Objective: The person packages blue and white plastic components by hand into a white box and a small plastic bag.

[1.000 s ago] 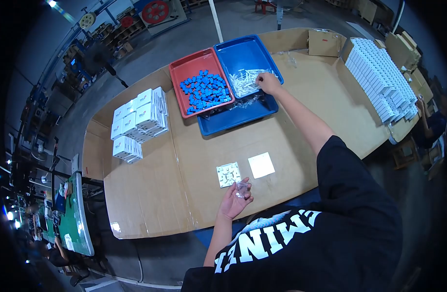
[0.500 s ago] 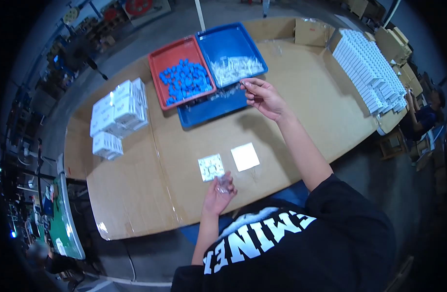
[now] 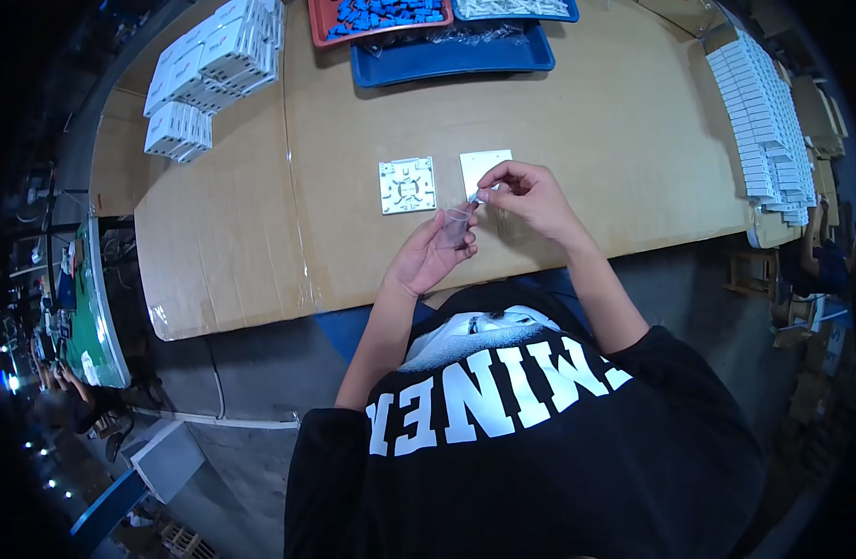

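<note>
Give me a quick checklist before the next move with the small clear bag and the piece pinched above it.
1. Left hand holds the small clear bag: ok.
2. Right hand pinches the small clear piece right at the bag's top: ok.
3. Bag mouth open: cannot tell.
4. Ribbed white plate lies flat on the table, apart from both hands: ok.
5. Plain white plate fully in view: not ok, the right hand covers part of it.
</note>
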`<state>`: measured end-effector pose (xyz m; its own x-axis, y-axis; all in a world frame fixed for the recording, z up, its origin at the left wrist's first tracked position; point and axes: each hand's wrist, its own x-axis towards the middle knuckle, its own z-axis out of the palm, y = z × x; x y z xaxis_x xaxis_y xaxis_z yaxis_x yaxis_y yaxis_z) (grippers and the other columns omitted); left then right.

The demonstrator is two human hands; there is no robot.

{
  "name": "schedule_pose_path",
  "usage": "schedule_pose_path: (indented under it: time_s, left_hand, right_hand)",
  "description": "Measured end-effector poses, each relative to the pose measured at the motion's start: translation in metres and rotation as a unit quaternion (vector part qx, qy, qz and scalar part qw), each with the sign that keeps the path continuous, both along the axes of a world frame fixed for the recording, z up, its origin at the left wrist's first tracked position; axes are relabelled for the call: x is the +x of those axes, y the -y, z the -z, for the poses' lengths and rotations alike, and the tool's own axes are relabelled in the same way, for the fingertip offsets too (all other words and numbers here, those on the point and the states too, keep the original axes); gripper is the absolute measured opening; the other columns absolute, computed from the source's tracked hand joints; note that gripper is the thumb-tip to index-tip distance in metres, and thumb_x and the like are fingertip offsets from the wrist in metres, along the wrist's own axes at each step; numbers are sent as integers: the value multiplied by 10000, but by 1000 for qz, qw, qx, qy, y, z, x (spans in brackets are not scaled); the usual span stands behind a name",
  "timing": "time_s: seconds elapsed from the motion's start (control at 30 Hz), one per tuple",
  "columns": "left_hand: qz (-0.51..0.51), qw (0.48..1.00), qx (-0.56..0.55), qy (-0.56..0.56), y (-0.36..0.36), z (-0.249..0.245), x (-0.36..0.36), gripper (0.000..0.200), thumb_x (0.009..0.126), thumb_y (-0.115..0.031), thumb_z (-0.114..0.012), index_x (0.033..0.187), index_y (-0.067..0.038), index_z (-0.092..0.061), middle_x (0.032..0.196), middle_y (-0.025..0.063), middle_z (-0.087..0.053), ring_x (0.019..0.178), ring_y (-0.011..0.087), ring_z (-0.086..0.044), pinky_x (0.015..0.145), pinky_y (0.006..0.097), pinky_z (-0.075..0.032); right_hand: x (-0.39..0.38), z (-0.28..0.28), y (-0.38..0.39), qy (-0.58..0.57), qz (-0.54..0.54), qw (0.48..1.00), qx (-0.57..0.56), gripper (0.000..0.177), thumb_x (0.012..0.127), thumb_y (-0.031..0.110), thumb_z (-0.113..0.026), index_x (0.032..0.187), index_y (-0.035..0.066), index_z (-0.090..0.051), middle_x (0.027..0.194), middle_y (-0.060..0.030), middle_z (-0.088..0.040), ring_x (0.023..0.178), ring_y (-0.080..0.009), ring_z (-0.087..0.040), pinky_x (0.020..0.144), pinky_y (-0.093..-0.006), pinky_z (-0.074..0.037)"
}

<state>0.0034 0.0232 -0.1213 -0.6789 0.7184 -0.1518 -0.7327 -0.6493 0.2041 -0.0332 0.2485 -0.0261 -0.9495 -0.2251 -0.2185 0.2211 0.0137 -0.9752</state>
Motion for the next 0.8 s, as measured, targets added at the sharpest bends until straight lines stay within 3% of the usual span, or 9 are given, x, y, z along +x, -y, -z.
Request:
schedule_pose_path:
  time_s: [0.13, 0.27, 0.37, 0.43, 0.47, 0.53, 0.67, 0.73, 0.8]
  left_hand:
    - [1, 999, -28, -15, 0, -2, 2, 495, 1098, -416, -482, 1411, -35, -520, 1214, 97, -647, 1020, 204, -634, 974, 394, -518]
    - [-4, 997, -55, -46, 0, 2, 4, 465, 1098, -421, -482, 1366, -49, -559, 1191, 96, -656, 1007, 204, -637, 970, 389, -509]
    - [-2, 996, -77, -50, 1, 1, 5, 445, 1099, -413, -482, 1351, -56, -568, 1182, 94, -656, 1000, 205, -635, 968, 395, -508]
    - [-5, 996, -74, -48, 2, 1, 5, 435, 1099, -409, -483, 1341, -58, -571, 1180, 92, -656, 998, 206, -634, 966, 397, -507]
    - [-9, 997, -69, -43, 0, 2, 5, 426, 1099, -406, -483, 1331, -60, -574, 1177, 91, -656, 995, 206, -633, 964, 399, -506]
    - [-13, 998, -57, -38, -1, 4, 6, 416, 1099, -400, -486, 1321, -59, -577, 1175, 89, -656, 994, 210, -633, 963, 401, -505]
    - [-13, 1000, -4, -27, 0, 1, 4, 395, 1095, -383, -502, 1308, -60, -581, 1171, 82, -658, 990, 218, -635, 961, 405, -504]
    - [-10, 999, -6, -30, 2, 1, 3, 391, 1092, -383, -507, 1311, -67, -581, 1178, 83, -658, 992, 219, -636, 965, 407, -503]
    - [-6, 1000, -7, -30, 1, 3, 4, 388, 1090, -382, -512, 1314, -73, -582, 1185, 84, -658, 994, 220, -636, 969, 410, -502]
  right_hand:
    - [-6, -28, 7, -136, -124, 962, 202, 114, 899, 87, -744, 1006, 50, -760, 748, -1, -649, 673, -39, -518, 606, -226, -399]
    - [-14, -33, 11, -131, -177, 953, 207, 121, 884, 88, -747, 999, 57, -764, 711, -28, -645, 667, -83, -540, 614, -262, -419]
    - [-20, -25, 12, -150, -219, 941, 209, 112, 896, 96, -736, 982, 28, -758, 801, -38, -690, 720, -139, -618, 670, -301, -484]
    - [-23, -23, 12, -228, -258, 910, 231, 136, 916, 92, -709, 1005, 2, -757, 976, -70, -726, 834, -188, -681, 776, -337, -537]
    - [-25, -23, 13, -228, -259, 910, 232, 136, 916, 92, -709, 1005, 2, -757, 976, -70, -726, 834, -188, -681, 776, -337, -537]
    - [-27, -20, 12, -118, -325, 921, 178, 155, 941, 84, -681, 1034, -10, -761, 1120, -91, -714, 928, -202, -695, 867, -347, -547]
    - [-27, -13, 16, -145, -318, 924, 156, 203, 996, 132, -650, 1094, -16, -751, 1146, -104, -713, 958, -204, -685, 892, -339, -539]
    - [-26, -16, 20, -30, -299, 945, 127, 308, 1055, 245, -603, 1135, -23, -732, 1147, -102, -711, 978, -195, -679, 903, -334, -531]
    - [-26, -16, 24, -16, -308, 939, 150, 369, 1072, 299, -573, 1159, -28, -720, 1120, -108, -714, 945, -191, -682, 875, -330, -538]
